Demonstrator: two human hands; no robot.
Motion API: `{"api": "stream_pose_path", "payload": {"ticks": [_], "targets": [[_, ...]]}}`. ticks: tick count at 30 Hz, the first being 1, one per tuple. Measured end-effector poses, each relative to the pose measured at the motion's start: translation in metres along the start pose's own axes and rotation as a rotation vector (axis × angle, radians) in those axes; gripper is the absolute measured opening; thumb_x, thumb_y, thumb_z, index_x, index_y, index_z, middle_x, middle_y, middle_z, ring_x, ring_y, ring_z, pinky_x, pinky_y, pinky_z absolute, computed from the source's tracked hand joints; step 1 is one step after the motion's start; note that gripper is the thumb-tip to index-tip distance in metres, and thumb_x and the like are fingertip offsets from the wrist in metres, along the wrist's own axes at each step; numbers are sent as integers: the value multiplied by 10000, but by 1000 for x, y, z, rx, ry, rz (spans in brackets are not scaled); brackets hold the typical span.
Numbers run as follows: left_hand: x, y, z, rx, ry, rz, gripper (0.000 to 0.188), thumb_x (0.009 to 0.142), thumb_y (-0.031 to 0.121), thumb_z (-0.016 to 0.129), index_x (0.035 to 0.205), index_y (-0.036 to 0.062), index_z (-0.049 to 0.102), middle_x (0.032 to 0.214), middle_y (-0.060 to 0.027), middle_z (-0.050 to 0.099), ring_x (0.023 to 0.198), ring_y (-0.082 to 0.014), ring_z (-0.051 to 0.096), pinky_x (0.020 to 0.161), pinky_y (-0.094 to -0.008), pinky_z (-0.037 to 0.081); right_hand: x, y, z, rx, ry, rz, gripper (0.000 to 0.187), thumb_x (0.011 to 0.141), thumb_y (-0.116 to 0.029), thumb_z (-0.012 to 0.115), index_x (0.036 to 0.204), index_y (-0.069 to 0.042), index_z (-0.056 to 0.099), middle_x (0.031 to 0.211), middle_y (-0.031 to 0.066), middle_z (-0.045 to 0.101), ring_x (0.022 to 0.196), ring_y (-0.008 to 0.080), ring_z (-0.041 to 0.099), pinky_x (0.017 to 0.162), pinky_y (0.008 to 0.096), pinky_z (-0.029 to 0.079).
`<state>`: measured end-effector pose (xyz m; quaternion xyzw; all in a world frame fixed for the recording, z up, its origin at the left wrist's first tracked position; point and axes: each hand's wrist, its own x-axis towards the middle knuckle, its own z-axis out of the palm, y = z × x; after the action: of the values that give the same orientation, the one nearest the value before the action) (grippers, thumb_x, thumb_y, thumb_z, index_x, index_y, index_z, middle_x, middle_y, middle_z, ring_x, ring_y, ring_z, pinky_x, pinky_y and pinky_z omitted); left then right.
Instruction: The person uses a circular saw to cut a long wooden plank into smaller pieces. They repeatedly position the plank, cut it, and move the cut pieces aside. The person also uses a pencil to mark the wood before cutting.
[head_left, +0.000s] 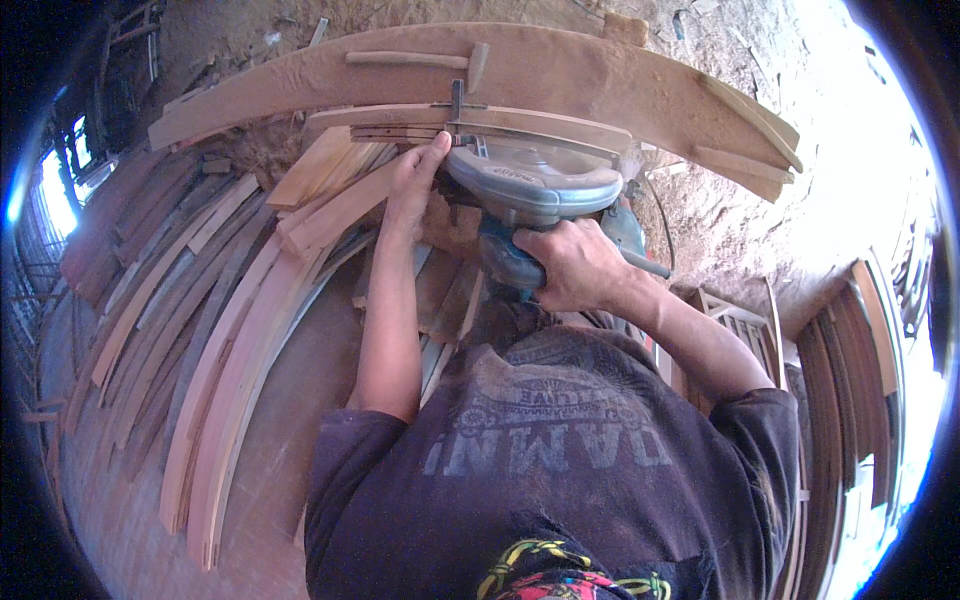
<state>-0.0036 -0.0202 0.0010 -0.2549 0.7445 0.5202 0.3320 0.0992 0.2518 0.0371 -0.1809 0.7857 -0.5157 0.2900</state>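
In front of me stands a power saw, apparently a mitre saw [535, 190], with a grey rounded blade guard and a blue handle. My right hand [585, 262] is wrapped round that handle. The blade is mostly hidden by the guard. At the saw's left side my left hand [412, 185] holds several thin wooden strips [390, 133], thumb stretched along their ends near the guard. Its other fingers are partly hidden. Behind the strips runs a long narrow wooden board [550, 127], with a dark upright metal piece [457, 95] standing at it.
A wide dusty plank [590, 70] lies across the far side, with a wooden-handled hammer [405, 59] on it. Long timber boards [235, 370] are piled at left. More boards [840, 370] stack at right. A dark cable [668, 220] hangs right of the saw.
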Motion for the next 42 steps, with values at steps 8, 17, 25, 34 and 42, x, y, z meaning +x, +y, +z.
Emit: {"api": "stream_pose_path", "payload": {"ticks": [8, 17, 25, 34, 42], "targets": [[-2, -5, -1, 33, 42, 14, 841, 927, 733, 725, 1304, -17, 678, 1235, -101, 676, 1208, -204, 584, 1108, -374, 414, 1, 1, 2, -13, -2, -3, 315, 679, -127, 776, 971, -38, 696, 783, 223, 720, 801, 455, 743, 728, 546, 596], [-5, -2, -4, 26, 6, 36, 822, 942, 700, 733, 1339, -16, 657, 1250, -94, 672, 1217, -191, 574, 1122, -364, 398, 6, 3, 4, 6, -5, -5, 335, 672, -138, 770, 988, -45, 706, 802, 229, 728, 817, 462, 745, 745, 551, 603], [-4, -8, -10, 18, -9, 49, 842, 952, 669, 740, 1414, -23, 610, 1299, -101, 659, 1236, -196, 570, 1125, -365, 401, 10, 4, 6, 7, -42, 25, 382, 692, -200, 780, 1051, -78, 735, 839, 241, 750, 845, 463, 755, 785, 563, 615], [3, -25, -21, -67, -71, 91, 512, 958, 103, 678, 1446, -21, 591, 1345, -103, 673, 1220, -201, 629, 1071, -345, 494, 13, 6, 9, -13, -43, 13, 382, 688, -209, 788, 1041, -80, 723, 827, 231, 748, 836, 463, 754, 775, 567, 615], [18, -52, -17, 279, 103, 262, 562, 872, -93, 742, 1410, 9, 613, 1299, -110, 725, 1194, -223, 695, 1028, -359, 559, 15, 6, 9, -19, -55, 20, 406, 692, -193, 768, 1082, -83, 739, 842, 236, 750, 842, 457, 757, 772, 561, 619]]}}
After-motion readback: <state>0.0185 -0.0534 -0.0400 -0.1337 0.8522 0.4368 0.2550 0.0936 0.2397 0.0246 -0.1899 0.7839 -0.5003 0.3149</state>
